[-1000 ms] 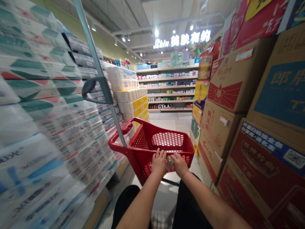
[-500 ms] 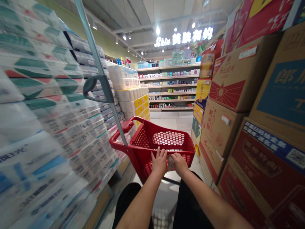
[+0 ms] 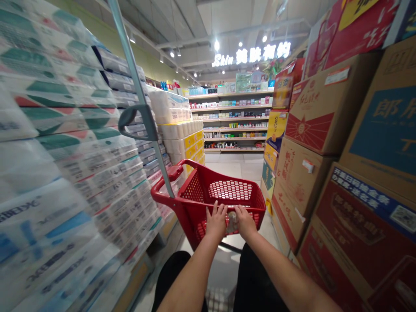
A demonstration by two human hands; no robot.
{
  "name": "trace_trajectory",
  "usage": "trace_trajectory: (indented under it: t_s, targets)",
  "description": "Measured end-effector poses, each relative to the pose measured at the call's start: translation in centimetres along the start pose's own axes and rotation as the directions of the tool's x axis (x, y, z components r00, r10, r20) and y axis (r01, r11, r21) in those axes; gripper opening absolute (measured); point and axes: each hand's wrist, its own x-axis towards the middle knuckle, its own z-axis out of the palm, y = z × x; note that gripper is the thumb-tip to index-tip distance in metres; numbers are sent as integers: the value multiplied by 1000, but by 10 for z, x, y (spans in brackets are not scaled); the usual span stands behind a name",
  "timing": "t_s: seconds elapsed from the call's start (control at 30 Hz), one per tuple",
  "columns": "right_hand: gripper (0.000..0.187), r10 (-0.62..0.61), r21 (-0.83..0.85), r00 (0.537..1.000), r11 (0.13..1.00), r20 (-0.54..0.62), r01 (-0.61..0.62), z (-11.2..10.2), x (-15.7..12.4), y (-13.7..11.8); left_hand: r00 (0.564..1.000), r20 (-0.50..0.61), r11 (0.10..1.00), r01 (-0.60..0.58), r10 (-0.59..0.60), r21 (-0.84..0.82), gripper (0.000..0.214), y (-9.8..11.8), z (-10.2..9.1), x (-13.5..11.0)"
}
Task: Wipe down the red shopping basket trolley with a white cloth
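A red plastic shopping basket [image 3: 198,190] on wheels stands in the aisle just ahead of me, and I see nothing inside it. Its grey pull handle [image 3: 138,115] rises steeply up and to the left. My left hand [image 3: 216,221] rests on the basket's near rim with its fingers curled over the edge. My right hand [image 3: 244,222] grips the same rim right beside it. Between the two hands a small pale object [image 3: 231,222] shows, too hidden to name.
Stacked packs of tissue paper [image 3: 65,164] wall the left side of the narrow aisle. Stacked cardboard cartons [image 3: 328,130] wall the right. Shelves of small goods [image 3: 234,123] under a lit sign close the far end, with tiled floor [image 3: 234,167] between.
The basket and both hands have edged slightly forward along the aisle. The grip of both hands on the rim looks the same.
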Motion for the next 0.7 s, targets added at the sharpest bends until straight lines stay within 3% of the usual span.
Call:
trace_trajectory:
  t_s: [0.3, 0.7]
  targets:
    - [57, 4, -5, 998, 1000, 62, -3, -14, -2, -16, 999, -28, 1000, -14, 15, 19, 55, -10, -5, -8]
    - [54, -46, -18, 998, 999, 42, 47, -9, -17, -29, 999, -42, 1000, -15, 15, 6, 54, -21, -8, -27]
